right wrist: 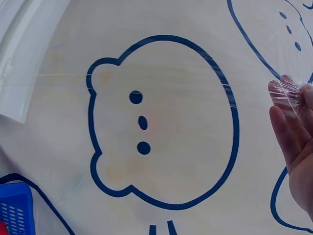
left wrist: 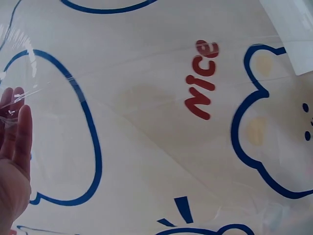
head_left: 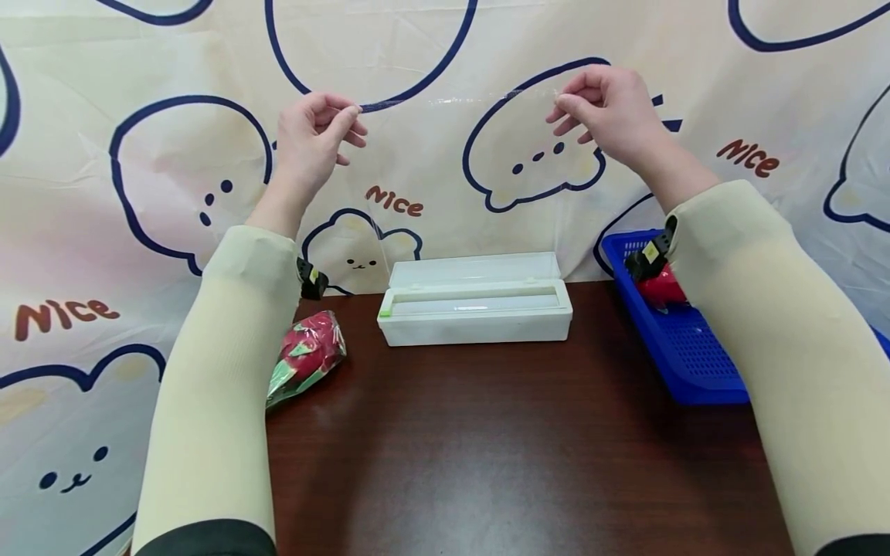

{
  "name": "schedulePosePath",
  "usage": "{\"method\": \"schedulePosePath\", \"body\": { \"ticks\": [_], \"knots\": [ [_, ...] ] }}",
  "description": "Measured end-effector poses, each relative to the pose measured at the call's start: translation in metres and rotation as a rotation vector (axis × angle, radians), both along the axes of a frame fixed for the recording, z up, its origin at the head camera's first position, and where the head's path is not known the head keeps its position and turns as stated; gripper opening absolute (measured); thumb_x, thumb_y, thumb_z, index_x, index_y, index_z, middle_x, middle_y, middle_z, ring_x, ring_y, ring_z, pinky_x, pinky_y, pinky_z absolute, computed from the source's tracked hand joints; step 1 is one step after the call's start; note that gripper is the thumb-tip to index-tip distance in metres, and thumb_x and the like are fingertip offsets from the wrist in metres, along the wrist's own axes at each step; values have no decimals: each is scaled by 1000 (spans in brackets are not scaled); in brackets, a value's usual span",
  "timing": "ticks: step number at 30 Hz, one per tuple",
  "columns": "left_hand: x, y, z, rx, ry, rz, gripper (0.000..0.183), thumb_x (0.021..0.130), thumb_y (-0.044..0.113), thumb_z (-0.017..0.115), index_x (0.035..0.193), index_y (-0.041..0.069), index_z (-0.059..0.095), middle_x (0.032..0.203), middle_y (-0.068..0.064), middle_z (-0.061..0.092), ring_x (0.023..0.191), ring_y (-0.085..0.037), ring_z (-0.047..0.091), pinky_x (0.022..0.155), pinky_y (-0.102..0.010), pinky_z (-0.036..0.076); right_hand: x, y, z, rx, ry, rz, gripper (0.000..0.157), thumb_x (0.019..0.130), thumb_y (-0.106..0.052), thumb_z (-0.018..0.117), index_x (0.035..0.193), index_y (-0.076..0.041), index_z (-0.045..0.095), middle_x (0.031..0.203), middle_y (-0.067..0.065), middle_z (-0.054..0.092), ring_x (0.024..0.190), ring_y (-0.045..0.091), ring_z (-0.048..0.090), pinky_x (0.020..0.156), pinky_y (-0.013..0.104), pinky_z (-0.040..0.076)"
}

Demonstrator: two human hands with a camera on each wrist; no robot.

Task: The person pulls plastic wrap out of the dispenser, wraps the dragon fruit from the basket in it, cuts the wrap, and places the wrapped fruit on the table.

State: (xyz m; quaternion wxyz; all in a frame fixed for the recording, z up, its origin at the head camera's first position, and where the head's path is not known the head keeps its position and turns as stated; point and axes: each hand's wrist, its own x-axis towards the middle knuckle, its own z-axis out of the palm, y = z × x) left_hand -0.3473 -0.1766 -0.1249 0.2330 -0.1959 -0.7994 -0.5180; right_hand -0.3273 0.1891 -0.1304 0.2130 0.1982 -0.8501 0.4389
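Note:
My left hand (head_left: pixel 316 143) and right hand (head_left: pixel 605 112) are raised apart, high in front of the patterned backdrop. Between thumb and fingers, each pinches an upper corner of clear cling film (head_left: pixel 445 101), stretched across the gap. The film is so transparent that only its shiny edge and faint creases show. Gathered wrinkles of film fan out from the fingertips of the right hand (right wrist: pixel 298 142) in the right wrist view. Below stands a white cling film box (head_left: pixel 473 330), its lid (head_left: pixel 480 269) raised at the back. Where the film's lower end lies is hard to make out.
To the left on the brown table (head_left: pixel 487 448) lies a red and green item in clear wrapping (head_left: pixel 309 351), partly behind the left sleeve. A blue basket (head_left: pixel 695 390) stands at the right, holding a red thing (head_left: pixel 660 289). The backdrop (head_left: pixel 431 46) rises behind the table.

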Motion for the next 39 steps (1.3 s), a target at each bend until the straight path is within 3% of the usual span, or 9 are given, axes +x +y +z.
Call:
{"method": "schedulePosePath", "body": {
  "ticks": [5,13,18,22,27,33,39],
  "knots": [
    [4,2,7,43,30,4,16,94,23,64,103,11,70,89,-2,70,79,-15,66,56,-19,49,3,1,8,-14,22,-2,19,98,-26,57,109,-14,65,95,-8,68,85,7,66,71,18,50],
    [21,7,17,94,61,-3,18,94,20,64,104,8,71,87,-3,69,77,-16,66,56,-19,49,5,2,16,-49,57,12,17,98,-25,57,107,-13,66,93,-9,67,83,8,65,68,17,49],
    [21,7,19,108,99,-7,16,93,20,65,103,10,72,86,-4,69,76,-16,65,56,-19,49,9,1,19,-69,71,11,23,98,-24,57,112,-8,65,94,-8,67,83,9,65,70,17,49],
    [23,6,18,162,85,-43,16,90,17,68,101,8,74,86,-6,69,74,-17,65,61,-20,52,12,0,17,-100,81,23,23,97,-26,59,111,-9,67,94,-6,69,82,10,67,73,18,49],
    [33,1,11,186,79,-86,13,87,14,72,93,3,75,82,-8,69,72,-19,65,66,-21,54,20,-1,7,-128,97,63,21,96,-24,62,108,-9,70,90,-5,70,79,12,67,73,17,50],
    [48,-8,-2,76,186,11,14,92,20,68,96,7,72,82,-5,69,73,-18,65,60,-19,52,33,-1,-1,-161,135,137,14,95,-16,63,100,-6,72,82,0,70,71,13,68,71,15,51],
    [60,-11,-18,88,295,47,17,94,20,65,99,4,68,80,-7,68,67,-19,63,56,-20,49,49,-2,-8,-133,166,161,12,96,-13,62,99,-5,70,82,2,70,70,15,67,74,16,51]
  ]
}}
